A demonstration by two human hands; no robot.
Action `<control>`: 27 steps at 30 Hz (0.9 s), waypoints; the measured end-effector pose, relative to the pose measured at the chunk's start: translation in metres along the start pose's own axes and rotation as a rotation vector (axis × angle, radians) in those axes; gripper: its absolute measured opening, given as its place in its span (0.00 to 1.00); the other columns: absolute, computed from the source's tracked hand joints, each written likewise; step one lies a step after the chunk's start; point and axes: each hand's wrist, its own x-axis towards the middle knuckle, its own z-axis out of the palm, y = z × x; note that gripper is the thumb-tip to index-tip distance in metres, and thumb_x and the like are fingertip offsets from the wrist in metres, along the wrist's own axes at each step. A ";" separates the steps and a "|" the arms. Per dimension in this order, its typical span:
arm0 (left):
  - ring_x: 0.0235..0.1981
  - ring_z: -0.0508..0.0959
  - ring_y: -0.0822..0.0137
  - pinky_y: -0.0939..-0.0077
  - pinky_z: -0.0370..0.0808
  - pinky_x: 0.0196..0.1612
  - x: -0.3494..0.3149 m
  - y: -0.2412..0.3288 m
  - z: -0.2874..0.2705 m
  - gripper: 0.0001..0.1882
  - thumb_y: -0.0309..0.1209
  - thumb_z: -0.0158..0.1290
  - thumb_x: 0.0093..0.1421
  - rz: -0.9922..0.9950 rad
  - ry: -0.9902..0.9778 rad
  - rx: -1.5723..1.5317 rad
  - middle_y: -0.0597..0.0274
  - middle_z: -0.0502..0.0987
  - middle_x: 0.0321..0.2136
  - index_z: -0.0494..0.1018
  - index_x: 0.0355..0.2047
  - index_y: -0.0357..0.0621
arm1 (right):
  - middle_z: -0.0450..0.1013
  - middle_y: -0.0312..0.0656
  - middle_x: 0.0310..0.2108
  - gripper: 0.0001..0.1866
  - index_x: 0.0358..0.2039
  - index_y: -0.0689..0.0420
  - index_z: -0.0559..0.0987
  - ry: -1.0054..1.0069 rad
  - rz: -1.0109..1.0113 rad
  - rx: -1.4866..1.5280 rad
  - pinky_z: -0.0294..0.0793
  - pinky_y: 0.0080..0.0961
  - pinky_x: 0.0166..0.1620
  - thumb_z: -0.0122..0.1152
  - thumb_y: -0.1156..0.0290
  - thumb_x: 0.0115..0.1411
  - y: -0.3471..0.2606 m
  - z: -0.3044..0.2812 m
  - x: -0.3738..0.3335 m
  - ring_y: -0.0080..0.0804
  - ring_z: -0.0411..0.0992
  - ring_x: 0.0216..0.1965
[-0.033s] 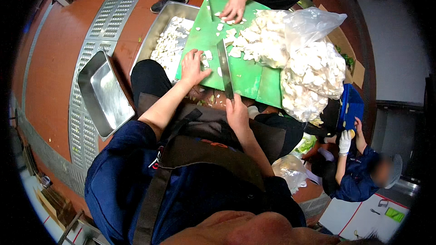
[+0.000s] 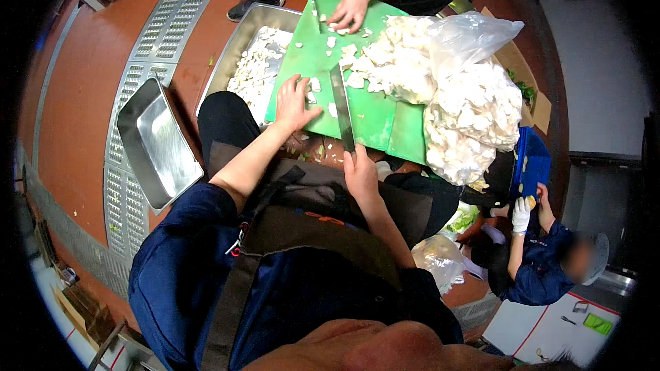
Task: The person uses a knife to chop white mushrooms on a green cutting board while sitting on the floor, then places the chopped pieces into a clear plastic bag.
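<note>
Two bare hands are working at the near side of the green board (image 2: 309,58). The left hand (image 2: 294,106) is spreading over its left part, half open, fingers bending slightly and thumb standing well out to the right; it is holding nothing that shows, and whether its fingertips are touching the nearest pieces one cannot tell. The right hand (image 2: 359,170) is closing around the handle of a knife (image 2: 342,106), just beyond the board's near edge. The blade is pointing away from the person and lying over the board, its broad face showing; whether it is touching the surface is unclear. A few white pieces (image 2: 314,84) are lying between the left hand and the blade, small, pale and uneven, one just beside the steel. To the right of the blade a pile (image 2: 399,48) of larger white chunks is lying against a clear bag (image 2: 474,110) bulging with more. Smaller bits are covering part of a metal tray (image 2: 242,31) on the left. Across the board, a co-worker's hand (image 2: 350,10) is pressing near other pieces.
</note>
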 end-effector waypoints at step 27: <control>0.65 0.55 0.41 0.47 0.51 0.67 0.025 -0.009 0.013 0.31 0.44 0.62 0.51 0.102 -0.003 0.118 0.44 0.61 0.60 0.68 0.54 0.48 | 0.75 0.56 0.38 0.19 0.53 0.58 0.69 -0.008 0.133 -0.195 0.73 0.50 0.37 0.55 0.66 0.63 0.025 0.002 -0.015 0.59 0.74 0.37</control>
